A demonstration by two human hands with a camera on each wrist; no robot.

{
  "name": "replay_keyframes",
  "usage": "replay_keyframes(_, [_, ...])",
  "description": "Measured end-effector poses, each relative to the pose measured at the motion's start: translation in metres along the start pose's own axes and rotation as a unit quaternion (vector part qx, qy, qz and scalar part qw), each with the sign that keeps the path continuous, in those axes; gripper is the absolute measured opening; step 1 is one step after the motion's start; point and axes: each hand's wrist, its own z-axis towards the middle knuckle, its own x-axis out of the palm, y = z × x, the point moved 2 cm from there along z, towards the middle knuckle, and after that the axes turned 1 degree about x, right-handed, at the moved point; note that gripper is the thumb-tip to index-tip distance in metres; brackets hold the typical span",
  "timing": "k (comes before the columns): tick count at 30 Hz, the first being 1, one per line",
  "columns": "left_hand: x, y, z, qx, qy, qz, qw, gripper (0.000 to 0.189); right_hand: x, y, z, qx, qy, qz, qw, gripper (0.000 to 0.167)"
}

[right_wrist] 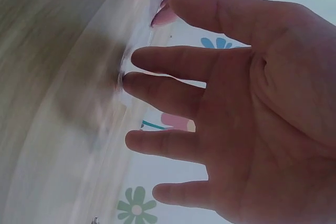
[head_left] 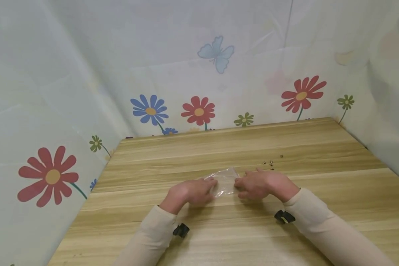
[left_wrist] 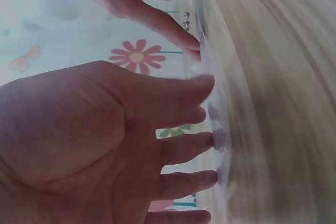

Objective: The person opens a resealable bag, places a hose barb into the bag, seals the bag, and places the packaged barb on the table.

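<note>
A clear plastic bag (head_left: 225,183) lies flat on the wooden table between both hands. My left hand (head_left: 198,190) touches the bag's left side; in the left wrist view its fingers (left_wrist: 186,148) are straight and spread, with the tips on the plastic. On the bag's right edge rests my right hand (head_left: 256,184). Its fingers (right_wrist: 168,90) look extended and apart in the right wrist view, some tips against the bag. Neither hand grips anything. Several small metal pieces (head_left: 271,162) lie just beyond the right hand, too small to identify.
The wood-grain table (head_left: 173,159) reaches back to a white curtain (head_left: 173,55) printed with flowers and a butterfly. The curtain also hangs along the left and right sides. A black strap piece (head_left: 181,230) sits at the left wrist, and another black piece (head_left: 284,217) at the right.
</note>
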Motion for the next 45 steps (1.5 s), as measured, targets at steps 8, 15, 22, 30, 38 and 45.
replay_keyframes(8, [0.003,0.005,0.005,-0.002,-0.004,0.01,0.9999,0.055,0.0,0.002,-0.003,0.001,0.0,-0.009,1.0,0.041])
replay_keyframes(15, [0.003,0.011,0.009,0.007,-0.012,0.004,0.9999,0.056,-0.004,0.002,-0.005,0.001,-0.006,0.0,1.0,0.015])
replay_keyframes(22, [-0.006,0.009,0.006,0.012,-0.04,-0.024,0.9989,0.057,-0.014,-0.005,-0.003,-0.023,-0.053,0.003,0.9983,0.031])
replay_keyframes(30, [-0.016,0.006,0.009,-0.005,-0.137,-0.038,0.9898,0.053,-0.023,-0.017,0.004,-0.054,-0.169,0.012,0.9841,0.028])
replay_keyframes(38, [-0.005,0.009,0.025,-0.007,-0.157,-0.064,0.9855,0.047,-0.015,-0.03,0.018,-0.012,-0.183,0.076,0.9801,0.03])
replay_keyframes(45, [-0.005,0.011,0.027,0.016,-0.136,-0.109,0.9845,0.048,-0.004,-0.03,0.028,0.027,-0.155,0.102,0.9823,0.031])
